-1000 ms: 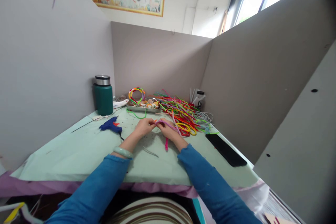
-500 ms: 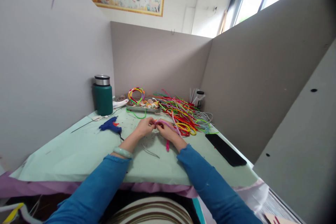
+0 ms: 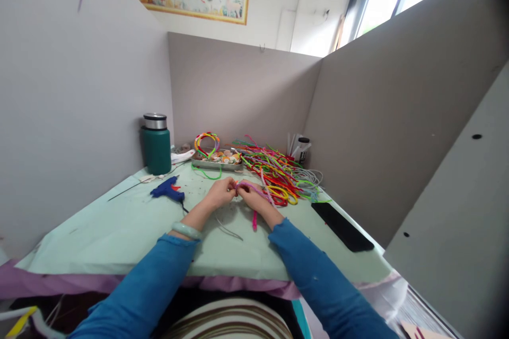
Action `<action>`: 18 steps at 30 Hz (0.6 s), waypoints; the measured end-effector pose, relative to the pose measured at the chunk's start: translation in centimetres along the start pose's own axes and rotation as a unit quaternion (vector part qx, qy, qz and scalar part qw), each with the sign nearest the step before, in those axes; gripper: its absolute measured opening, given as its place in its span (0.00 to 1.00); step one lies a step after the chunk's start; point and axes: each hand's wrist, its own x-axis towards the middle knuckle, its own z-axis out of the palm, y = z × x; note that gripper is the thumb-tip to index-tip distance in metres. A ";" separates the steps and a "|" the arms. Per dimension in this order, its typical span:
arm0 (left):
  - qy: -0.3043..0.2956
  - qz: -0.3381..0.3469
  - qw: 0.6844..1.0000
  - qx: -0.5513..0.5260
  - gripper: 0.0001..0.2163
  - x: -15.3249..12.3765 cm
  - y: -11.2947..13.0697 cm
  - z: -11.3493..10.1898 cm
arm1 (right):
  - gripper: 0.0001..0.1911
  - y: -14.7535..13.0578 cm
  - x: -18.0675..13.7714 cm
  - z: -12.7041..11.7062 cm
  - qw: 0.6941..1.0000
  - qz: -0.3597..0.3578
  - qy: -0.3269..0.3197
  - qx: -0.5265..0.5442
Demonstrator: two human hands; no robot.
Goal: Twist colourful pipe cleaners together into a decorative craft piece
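- Strand (image 3: pixel 248 184): purple, raised between the hands and arching over the right one. A one-sided pull could, in my judgement, kink it.
- Right hand (image 3: pixel 254 198): fingers pinched on the strand. A slack pinch might let it spring loose.
- Left hand (image 3: pixel 220 193): fingertips drawn together beside the strand; from here I cannot tell whether they grip it. If not, only one hand controls the work.
- Pink tail (image 3: pixel 255 221): below the right hand; its join to the strand is hidden. It could catch under the wrist.
- Pile (image 3: pixel 274 167): just beyond the right hand; loose loops could tangle with the strand.
- Glue gun (image 3: pixel 168 188): lying left of the left hand; a sweeping forearm could drag its cord (image 3: pixel 184 207).
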 end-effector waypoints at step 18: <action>-0.008 -0.010 1.000 -0.014 0.11 -0.2 0.2 -0.1 | 0.10 -1.3 -0.4 -0.7 0.996 0.028 -0.087 0.024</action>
